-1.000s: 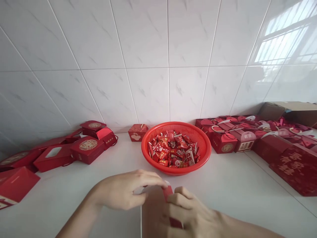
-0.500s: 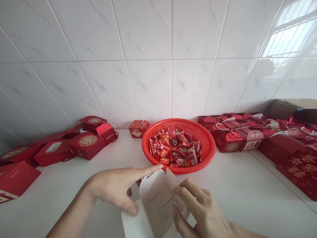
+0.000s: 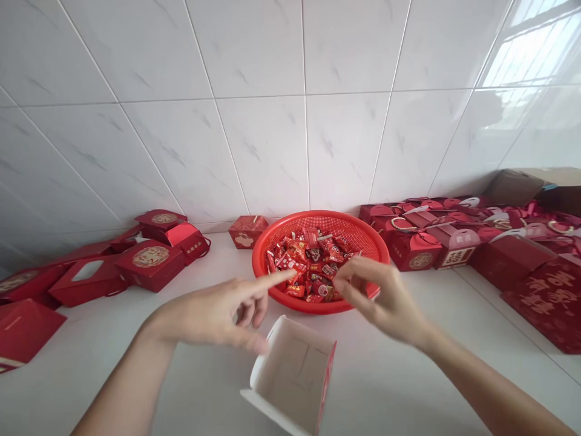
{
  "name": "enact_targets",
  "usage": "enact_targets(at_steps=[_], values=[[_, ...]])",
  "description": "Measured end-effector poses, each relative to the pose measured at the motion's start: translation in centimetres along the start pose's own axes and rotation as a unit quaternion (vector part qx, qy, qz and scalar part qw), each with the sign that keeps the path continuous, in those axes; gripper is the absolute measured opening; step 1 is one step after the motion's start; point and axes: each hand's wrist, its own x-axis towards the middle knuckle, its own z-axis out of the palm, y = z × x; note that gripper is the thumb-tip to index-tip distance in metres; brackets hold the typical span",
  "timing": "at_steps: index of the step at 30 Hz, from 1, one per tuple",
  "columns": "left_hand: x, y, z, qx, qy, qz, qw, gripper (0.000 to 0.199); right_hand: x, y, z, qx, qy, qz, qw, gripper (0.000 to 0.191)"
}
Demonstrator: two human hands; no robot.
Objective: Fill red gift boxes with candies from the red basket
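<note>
A paper gift box [image 3: 295, 369] with a white inside and a red outer edge stands open-topped on the counter, and I see nothing in it. My left hand [image 3: 227, 312] hovers at its upper left, index finger stretched toward the basket and thumb by the box's left wall. Beyond the box is a red plastic basket [image 3: 260, 257] of wrapped candies [image 3: 313, 260]. Over the basket's right front is my right hand [image 3: 381, 297], fingers curved and thumb apart from them, slightly blurred. No candy shows in it.
Several red gift boxes [image 3: 152, 263] lie to the left on the white counter [image 3: 181, 387]. A small red box [image 3: 247, 231] stands by the tiled wall. Many handled red boxes [image 3: 417, 248] crowd the right side, with a cardboard box [image 3: 521, 181] behind them.
My right hand has let go of the box and moved forward over the basket. The box's walls now stand more upright. My left hand has risen slightly off the box.
</note>
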Motion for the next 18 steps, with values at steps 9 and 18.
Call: enact_targets(at_steps=[9, 18], values=[[14.5, 2.4, -2.5, 0.204, -0.016, 0.032, 0.978, 0.051, 6.4, 7.3, 1.0, 0.051, 0.096, 0.129, 0.986, 0.017], [19.4, 2.5, -0.4, 0.334, -0.115, -0.021, 0.935, 0.089, 5.8, 7.7, 1.0, 0.074, 0.067, 0.136, 0.986, 0.014]])
